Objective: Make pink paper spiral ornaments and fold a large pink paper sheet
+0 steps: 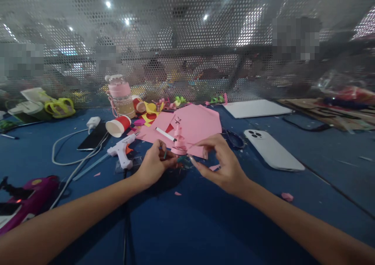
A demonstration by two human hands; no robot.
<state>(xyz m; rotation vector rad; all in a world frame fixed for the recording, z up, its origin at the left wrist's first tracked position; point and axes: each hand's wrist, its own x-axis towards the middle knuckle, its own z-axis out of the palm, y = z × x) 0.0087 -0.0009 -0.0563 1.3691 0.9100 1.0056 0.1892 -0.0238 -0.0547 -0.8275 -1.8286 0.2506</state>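
Note:
My left hand [155, 161] is closed, its fingers pinching a thin dark green strip [182, 159] whose material I cannot make out. Facing it, my right hand [224, 161] has thumb and fingers apart, the thumb tip close to the strip's end; nothing shows in its grasp. Just behind both hands stands a small pink paper cone [179, 144] with curled strips round it and a dark cross-like piece on top. Pink paper sheets [199, 120] lie under and behind the cone. A white marker [165, 134] rests on them, touching or very near the cone.
Left of the hands lie a white glue gun [121, 152], a red paper cup [118, 125], a dark phone [93, 137] with a cable and a purple device [29, 196]. A drink bottle [120, 95] stands behind. On the right are dark-handled scissors [234, 139] and a white phone [274, 150].

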